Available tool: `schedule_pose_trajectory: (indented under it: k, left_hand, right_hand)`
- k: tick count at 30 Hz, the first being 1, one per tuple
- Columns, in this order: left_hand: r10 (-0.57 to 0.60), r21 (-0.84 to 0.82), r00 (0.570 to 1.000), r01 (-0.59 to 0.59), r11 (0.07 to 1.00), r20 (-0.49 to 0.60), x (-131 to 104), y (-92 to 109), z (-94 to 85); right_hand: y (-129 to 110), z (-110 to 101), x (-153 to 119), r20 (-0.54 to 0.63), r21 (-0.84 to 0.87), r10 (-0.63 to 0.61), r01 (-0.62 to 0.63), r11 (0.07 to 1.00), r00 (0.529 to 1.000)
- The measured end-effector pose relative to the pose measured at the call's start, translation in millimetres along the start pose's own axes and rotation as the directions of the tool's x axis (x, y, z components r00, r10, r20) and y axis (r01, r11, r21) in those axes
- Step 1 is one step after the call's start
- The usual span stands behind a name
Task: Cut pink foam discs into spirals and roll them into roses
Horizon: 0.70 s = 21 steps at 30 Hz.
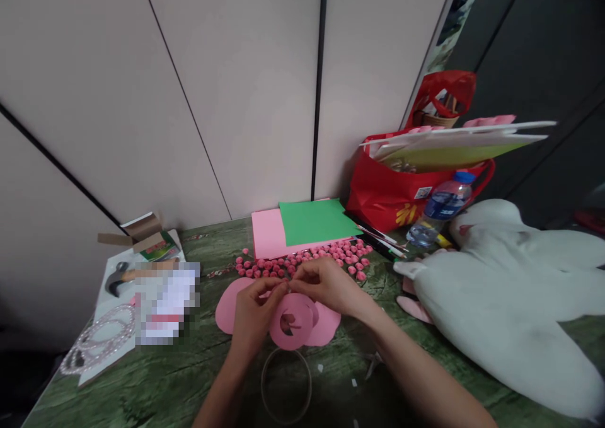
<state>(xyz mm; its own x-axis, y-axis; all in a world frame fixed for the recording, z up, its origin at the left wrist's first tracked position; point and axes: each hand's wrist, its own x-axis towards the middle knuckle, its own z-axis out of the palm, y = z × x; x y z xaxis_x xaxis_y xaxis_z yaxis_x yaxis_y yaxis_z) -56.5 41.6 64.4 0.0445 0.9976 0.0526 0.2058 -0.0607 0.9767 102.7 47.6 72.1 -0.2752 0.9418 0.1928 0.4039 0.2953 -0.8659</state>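
My left hand [258, 307] and my right hand [326, 283] meet above the table, thumbs and fingertips pinched together. Between them they hold a pink paper spiral [289, 340], whose round, curling part hangs below the fingers with a gap in its middle. The small bit right at the fingertips is mostly hidden. Under and beside the hands lie larger pink paper pieces [231, 305] with rounded edges. Just beyond the fingers, many small rolled pink paper roses [331, 249] are spread out. Close in front of me lies a roll of tape [309, 387], seen as a thin pale ring.
Green and pink paper sheets [314, 223] lie against the wall. At right are pens [382, 237], a water bottle [442, 207], a red bag [378, 188] and a white plush toy [501, 289]. A hammer [113, 280] and bead strings [101, 340] lie left. Paper scraps [354, 382] dot the table.
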Motion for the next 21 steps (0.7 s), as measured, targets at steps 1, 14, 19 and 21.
schedule_pose_trajectory:
  k: [1, 14, 19, 21]
  left_hand:
    - [-0.012, -0.008, 1.000, 0.012, 1.000, -0.003, 0, -1, 0.2]
    - [-0.016, -0.074, 1.000, 0.015, 0.997, -0.008, -9, 7, -4.1]
    - [-0.023, -0.129, 1.000, 0.022, 0.991, -0.001, -10, 4, -3.6]
    - [-0.034, -0.140, 0.999, 0.035, 0.990, 0.005, -10, 3, -4.0]
  right_hand:
    - [-1, 0, -1, 0.006, -0.006, 0.002, -0.002, 1.000, 1.000]
    - [-6, 3, -8, 0.103, 0.393, 0.051, -0.088, 0.915, 0.993]
    - [-4, 2, -6, 0.148, 0.519, 0.070, -0.137, 0.844, 0.987]
    - [-4, 2, -5, 0.153, 0.540, 0.072, -0.144, 0.829, 0.986]
